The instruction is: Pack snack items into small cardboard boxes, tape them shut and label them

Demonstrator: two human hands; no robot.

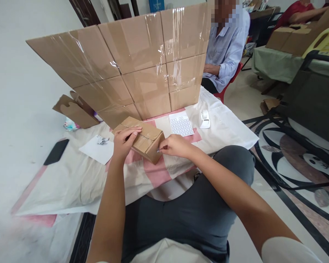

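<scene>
L hand [124, 141] grips top of box [145, 140], fingers curled over it. R hand [175, 146] pinched shut at box's right corner; can't tell what it holds. Box sits on cloth [71, 182], sticker sheet [181, 125] just behind, phone [56, 151] well left.

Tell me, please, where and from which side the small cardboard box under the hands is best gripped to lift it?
Probably across its two long sides, from above. The small cardboard box lies flat and skewed on the cloth, its lid shut. The left hand already rests on its top near edge and the right hand touches its right end, so both long sides are reachable.
</scene>
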